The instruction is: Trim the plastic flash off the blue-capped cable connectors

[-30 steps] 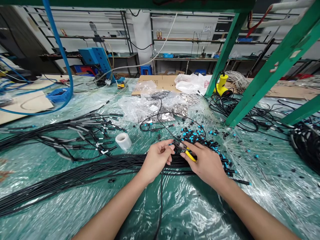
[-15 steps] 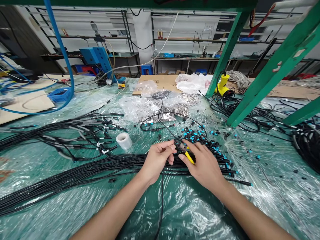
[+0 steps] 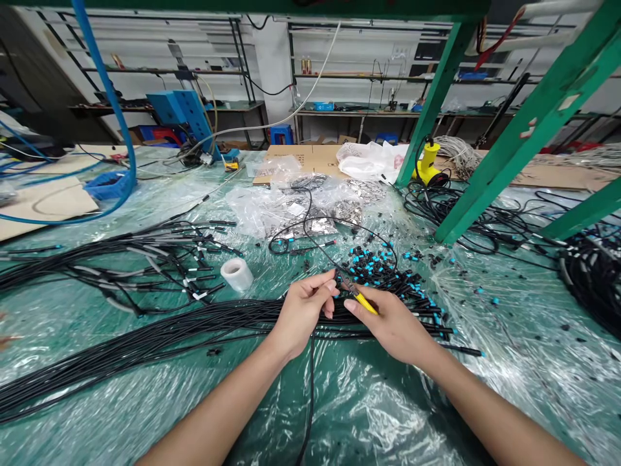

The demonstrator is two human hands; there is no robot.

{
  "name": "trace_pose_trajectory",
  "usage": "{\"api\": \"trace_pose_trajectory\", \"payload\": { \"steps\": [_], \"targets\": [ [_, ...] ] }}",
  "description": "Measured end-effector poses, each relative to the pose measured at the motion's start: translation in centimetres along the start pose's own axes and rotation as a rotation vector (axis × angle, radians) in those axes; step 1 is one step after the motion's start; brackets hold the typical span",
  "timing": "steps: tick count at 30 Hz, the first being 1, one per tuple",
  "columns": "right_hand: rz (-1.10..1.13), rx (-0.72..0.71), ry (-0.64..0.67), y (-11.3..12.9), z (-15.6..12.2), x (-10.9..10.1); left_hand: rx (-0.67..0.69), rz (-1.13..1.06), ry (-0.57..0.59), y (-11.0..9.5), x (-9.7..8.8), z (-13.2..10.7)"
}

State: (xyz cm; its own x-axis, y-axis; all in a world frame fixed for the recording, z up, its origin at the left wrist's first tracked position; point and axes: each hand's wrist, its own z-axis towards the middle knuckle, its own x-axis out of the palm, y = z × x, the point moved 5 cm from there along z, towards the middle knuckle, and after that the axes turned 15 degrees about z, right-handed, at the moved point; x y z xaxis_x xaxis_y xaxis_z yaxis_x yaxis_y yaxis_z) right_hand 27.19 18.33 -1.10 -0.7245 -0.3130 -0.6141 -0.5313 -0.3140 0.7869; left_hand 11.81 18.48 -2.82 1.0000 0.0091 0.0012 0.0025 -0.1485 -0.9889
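**Bench inventory, 1 person, 2 bare hands**

1. L hand (image 3: 303, 305), near centre: thumb & fingers pinched together on thin blk cable (image 3: 336, 279); end partly hidden.
2. R hand (image 3: 395, 330), just right of L: fingers & thumb closed on yellow-handled pliers (image 3: 365, 302), nose angled far-left, right at L fingertips. Vs. moments ago: R hand sits lower & nearer, fingers no longer spread over tool, so more of handle shows.
3. Blk cable bundle (image 3: 194, 317): runs left to right under both hands.
4. Blue-tipped connectors (image 3: 373, 268): heaped just far of hands, cable ends fanning right.

Also on bench: clear plastic sheet (image 3: 369, 414) over green top, near; clear tape roll (image 3: 237, 274), left of hands; foil pcs in clear bag (image 3: 310, 223), far; yellow hand tool (image 3: 427, 165), far right, by green steel frame (image 3: 548, 123); cardboard sheet (image 3: 291, 155), far.
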Motion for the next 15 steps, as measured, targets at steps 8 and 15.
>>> {"api": "trace_pose_trajectory", "payload": {
  "steps": [8, 15],
  "targets": [
    [-0.377, -0.096, -0.31, -0.4, 0.1, -1.1, -0.036, -0.024, -0.003, -0.2, 0.1, -0.1],
    [-0.543, -0.168, -0.355, -0.3, 0.2, -1.3, -0.033, 0.094, 0.0, -0.2, 0.2, -0.1]
  ]
}}
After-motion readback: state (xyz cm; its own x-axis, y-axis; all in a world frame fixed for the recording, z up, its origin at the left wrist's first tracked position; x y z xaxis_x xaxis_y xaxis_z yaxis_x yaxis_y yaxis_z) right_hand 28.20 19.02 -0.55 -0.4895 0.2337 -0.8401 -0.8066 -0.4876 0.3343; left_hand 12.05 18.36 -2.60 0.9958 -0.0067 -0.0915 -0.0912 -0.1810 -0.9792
